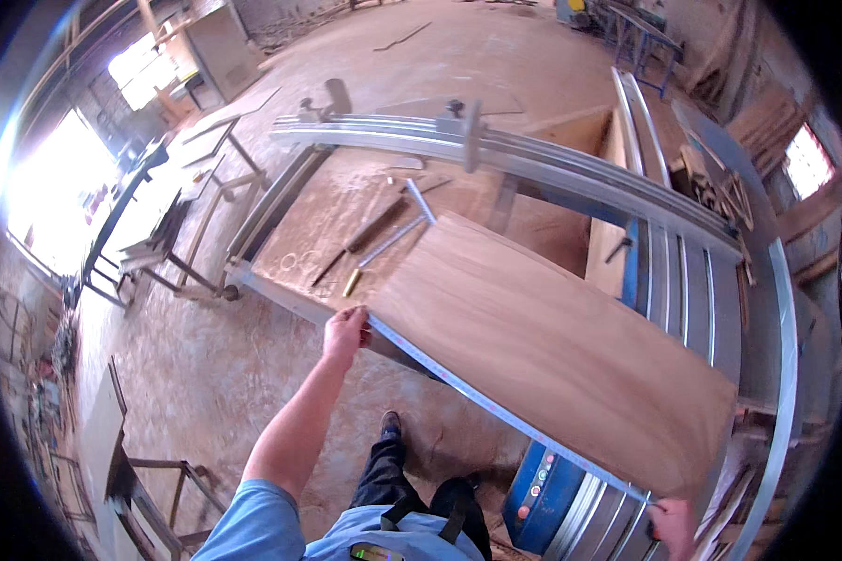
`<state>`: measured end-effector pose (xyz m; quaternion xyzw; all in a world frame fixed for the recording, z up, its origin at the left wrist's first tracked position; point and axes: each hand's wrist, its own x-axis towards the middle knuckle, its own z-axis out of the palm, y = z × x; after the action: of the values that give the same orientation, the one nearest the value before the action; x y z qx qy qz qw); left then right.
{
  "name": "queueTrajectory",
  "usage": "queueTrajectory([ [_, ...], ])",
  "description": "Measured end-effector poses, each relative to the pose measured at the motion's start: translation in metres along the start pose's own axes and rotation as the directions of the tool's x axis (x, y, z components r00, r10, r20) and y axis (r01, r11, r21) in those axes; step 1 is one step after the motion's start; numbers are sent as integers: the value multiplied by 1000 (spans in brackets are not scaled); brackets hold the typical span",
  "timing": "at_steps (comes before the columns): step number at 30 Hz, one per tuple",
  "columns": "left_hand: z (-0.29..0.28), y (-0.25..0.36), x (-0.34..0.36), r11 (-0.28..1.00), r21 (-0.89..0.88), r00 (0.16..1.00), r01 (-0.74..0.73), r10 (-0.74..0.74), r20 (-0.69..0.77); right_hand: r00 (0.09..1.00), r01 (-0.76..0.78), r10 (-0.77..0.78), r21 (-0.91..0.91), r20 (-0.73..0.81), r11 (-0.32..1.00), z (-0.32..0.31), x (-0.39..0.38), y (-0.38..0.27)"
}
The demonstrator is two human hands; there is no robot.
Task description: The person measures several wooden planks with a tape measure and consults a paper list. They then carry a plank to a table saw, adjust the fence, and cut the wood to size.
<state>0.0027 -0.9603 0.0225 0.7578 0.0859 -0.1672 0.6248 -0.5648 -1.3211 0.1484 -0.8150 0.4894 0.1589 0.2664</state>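
A brown wooden panel point(552, 346) lies across the saw's table in front of me. A pale tape measure blade point(458, 381) is stretched along its near long edge. My left hand point(348, 329) is closed, pinching the blade's end at the panel's left near corner. At the right near corner, my right hand point(674, 525) is closed round the tape measure's case, of which only a small dark and red part shows. Left of the panel lie a metal square point(419, 201), a dark slim tool point(379, 224) and a small brass-coloured cylinder point(352, 282).
A long metal fence point(393, 136) spans the sliding table saw beyond the panel. The saw's blue body with coloured buttons point(538, 491) stands below the panel's near edge. Metal-legged tables point(164, 229) are at the left. A metal frame point(164, 486) stands at lower left.
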Motion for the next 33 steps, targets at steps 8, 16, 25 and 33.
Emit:
queueTrajectory([
  [8, -24, 2, -3, 973, -210, 975, 91, -44, 219, 913, 266, -298, 150, 277, 952, 102, 27, -217],
  [16, -108, 8, -21, 921, -181, 779, 346, -174, 602, 809, 282, -446, 415, 382, 865, 196, 24, -433],
  [25, -158, -11, -50, 842, -307, 722, 443, -132, 679, 768, 394, -626, 671, 135, 628, 278, 50, -562],
  [33, -225, -47, -74, 835, -397, 874, 380, -185, 449, 746, 464, -659, 637, 92, 615, 274, 117, -664],
])
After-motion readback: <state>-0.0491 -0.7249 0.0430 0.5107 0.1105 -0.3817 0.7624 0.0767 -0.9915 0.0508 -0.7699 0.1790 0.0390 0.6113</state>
